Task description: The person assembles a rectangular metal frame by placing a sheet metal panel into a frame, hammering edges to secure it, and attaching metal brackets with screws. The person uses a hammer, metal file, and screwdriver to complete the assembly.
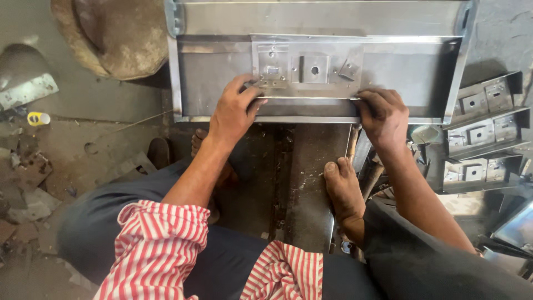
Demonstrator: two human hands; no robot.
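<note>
Hands [236,108] [383,114] pinching bracket plate [308,66], tray [411,72] beneath

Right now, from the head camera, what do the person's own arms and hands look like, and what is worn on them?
Both the left hand and right hand are bare: no gloves, rings or watch visible. The red-and-white striped shirt sleeve is rolled up on the left arm. Both forearms are uncovered.
</note>
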